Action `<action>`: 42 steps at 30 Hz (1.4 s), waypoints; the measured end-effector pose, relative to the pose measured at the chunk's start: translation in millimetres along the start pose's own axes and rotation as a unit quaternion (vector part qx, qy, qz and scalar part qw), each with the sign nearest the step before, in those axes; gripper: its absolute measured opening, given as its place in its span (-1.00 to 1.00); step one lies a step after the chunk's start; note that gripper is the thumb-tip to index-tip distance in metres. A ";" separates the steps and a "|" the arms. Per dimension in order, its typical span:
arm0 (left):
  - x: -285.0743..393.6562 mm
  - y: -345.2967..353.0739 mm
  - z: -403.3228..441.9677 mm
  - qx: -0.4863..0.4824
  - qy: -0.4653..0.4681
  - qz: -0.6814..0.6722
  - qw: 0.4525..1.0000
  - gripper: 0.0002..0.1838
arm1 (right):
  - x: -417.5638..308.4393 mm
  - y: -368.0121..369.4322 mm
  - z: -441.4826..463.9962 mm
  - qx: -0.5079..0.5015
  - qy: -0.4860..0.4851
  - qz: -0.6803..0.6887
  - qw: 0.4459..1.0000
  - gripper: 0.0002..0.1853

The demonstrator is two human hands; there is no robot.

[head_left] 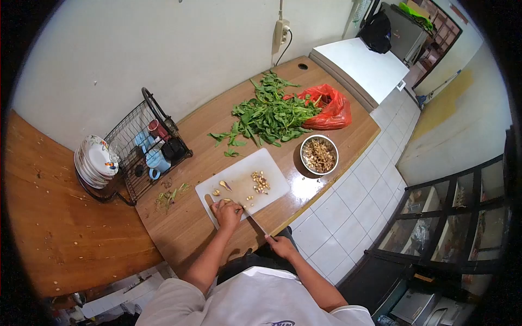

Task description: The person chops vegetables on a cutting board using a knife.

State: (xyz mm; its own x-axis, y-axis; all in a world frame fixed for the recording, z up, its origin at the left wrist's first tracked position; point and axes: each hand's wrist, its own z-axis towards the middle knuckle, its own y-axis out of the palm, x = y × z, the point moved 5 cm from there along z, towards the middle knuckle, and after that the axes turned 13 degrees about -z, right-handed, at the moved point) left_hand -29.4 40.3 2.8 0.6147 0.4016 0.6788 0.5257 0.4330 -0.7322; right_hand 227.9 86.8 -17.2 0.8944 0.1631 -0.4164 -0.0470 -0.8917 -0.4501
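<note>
On the white cutting board [266,176], my left hand [228,213] presses down near the lower left edge, its fingers closed round a pale piece that is mostly hidden. My right hand [280,246] grips a knife [256,224] by its handle off the board's near edge, and the blade points at my left fingertips. A pile of chopped pale pieces [260,183] lies right of centre on the board. Two uncut pieces, one of them purplish [225,186], rest above my left hand. A few small bits sit between pile and blade.
Leafy greens [272,111] spread behind the board beside a red plastic bag [333,111]. A bowl of brown chopped food [319,155] stands at right near the table edge. Wire rack with cups [157,157], stacked plates [97,162] and green scraps [172,198] are at left.
</note>
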 end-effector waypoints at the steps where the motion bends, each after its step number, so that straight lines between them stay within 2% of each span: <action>1: 0.9 1.3 -2.2 0.010 0.001 0.008 1.000 -0.92 | -3.2 -3.1 -3.7 0.019 -0.017 0.006 1.000 -0.25; 3: -10.5 -14.6 18.0 0.034 0.018 0.033 0.999 -0.92 | -33.2 -5.1 18.1 0.050 -0.056 0.023 0.997 -0.25; 5: -10.2 -14.6 12.7 0.043 0.019 0.038 0.998 -0.92 | -38.5 -6.1 19.6 0.102 -0.070 -0.018 0.992 -0.26; 8: -6.8 -6.8 9.7 0.026 0.023 0.034 0.999 -0.92 | -42.1 -22.0 7.1 0.074 -0.026 -0.075 0.994 -0.26; 11: -0.2 -6.9 2.4 0.024 0.026 0.024 0.999 -0.93 | -9.4 2.1 27.4 0.131 -0.062 -0.008 0.989 -0.26; 17: 6.0 -8.2 -3.2 0.031 -0.012 0.022 0.999 -0.93 | -7.8 -4.4 -7.2 0.056 -0.039 0.053 0.996 -0.19; 20: -7.6 0.3 -3.8 0.036 -0.003 0.034 0.999 -0.93 | -10.9 -2.2 -13.9 0.030 -0.028 0.063 0.997 -0.17; 27: -6.3 0.2 -1.8 0.028 0.001 0.035 0.999 -0.92 | -4.7 5.5 2.9 -0.002 -0.021 0.033 0.999 -0.16; 30: -5.3 -0.9 -1.3 0.003 -0.006 0.041 0.999 -0.91 | -14.3 2.3 6.2 0.036 -0.051 0.015 0.998 -0.17; 32: -3.6 -1.6 -0.6 0.001 -0.004 0.041 0.999 -0.90 | -20.5 -5.4 6.1 0.153 -0.039 -0.078 0.984 -0.21; 38: 10.7 -5.8 -1.4 -0.016 0.024 0.047 0.999 -0.91 | -38.2 -31.2 -27.0 0.180 0.024 -0.133 0.974 -0.29; 42: 8.3 -1.1 0.4 -0.008 0.065 0.057 0.996 -0.91 | -26.6 -31.0 -33.8 0.199 0.014 -0.157 0.967 -0.30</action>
State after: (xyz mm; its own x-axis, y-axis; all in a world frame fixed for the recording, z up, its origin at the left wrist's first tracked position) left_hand -25.1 43.5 9.2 0.7408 0.3394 0.5797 0.4573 0.3773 -0.8053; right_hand 220.6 95.8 34.6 0.9039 0.3826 -0.1911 0.0657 -0.5657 -0.8220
